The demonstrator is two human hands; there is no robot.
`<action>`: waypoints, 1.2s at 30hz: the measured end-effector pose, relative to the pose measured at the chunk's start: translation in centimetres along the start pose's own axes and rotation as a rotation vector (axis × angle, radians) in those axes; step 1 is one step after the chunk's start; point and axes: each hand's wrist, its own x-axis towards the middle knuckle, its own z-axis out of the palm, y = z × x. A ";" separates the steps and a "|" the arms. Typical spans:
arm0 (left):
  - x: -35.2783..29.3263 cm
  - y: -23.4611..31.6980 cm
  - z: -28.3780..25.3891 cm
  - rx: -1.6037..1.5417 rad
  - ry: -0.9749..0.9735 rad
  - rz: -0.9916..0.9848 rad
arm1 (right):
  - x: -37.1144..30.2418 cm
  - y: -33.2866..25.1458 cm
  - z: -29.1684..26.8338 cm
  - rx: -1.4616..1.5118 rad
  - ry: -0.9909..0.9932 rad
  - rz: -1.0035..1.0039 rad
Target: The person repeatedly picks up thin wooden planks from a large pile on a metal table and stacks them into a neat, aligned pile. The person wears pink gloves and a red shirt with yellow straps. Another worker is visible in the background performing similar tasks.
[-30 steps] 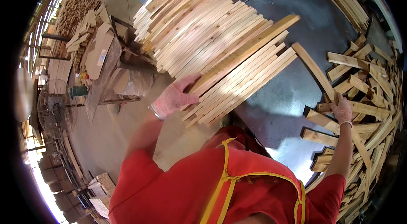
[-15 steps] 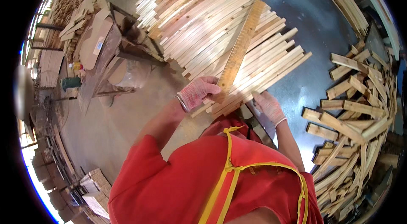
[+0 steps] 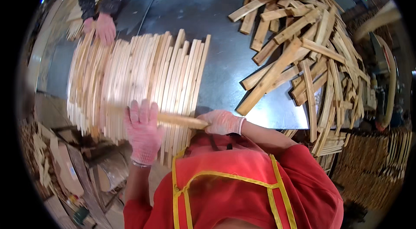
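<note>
A row of narrow pale wooden strips (image 3: 143, 64) lies side by side on the dark metal table (image 3: 190, 4), their near ends uneven. My right hand (image 3: 224, 122), in a whitish-pink knit glove, is closed on one end of a wooden slat (image 3: 180, 119). This slat lies crosswise over the strips' near part, and its far end is blurred. My left hand (image 3: 144, 131), gloved too, is open with fingers stretched out flat over the slat. Whether its palm presses on the slat I cannot tell.
Across the table, a co-worker's gloved hands (image 3: 105, 28) touch the row's far left ends. A heap of loose wooden slats (image 3: 286, 34) covers the table's right side. Stacked slats (image 3: 368, 164) stand at the lower right, and a cluttered wooden stand (image 3: 71, 168) at the lower left.
My view has turned to the right. The slat was in my left hand, lying diagonally over the row; now my right hand holds it, and my left hand has opened. The co-worker's hands have come into view.
</note>
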 end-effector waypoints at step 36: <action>-1.1 -2.1 9.7 -2.043 -0.210 -1.159 | 4.2 12.3 -7.0 0.790 0.639 0.105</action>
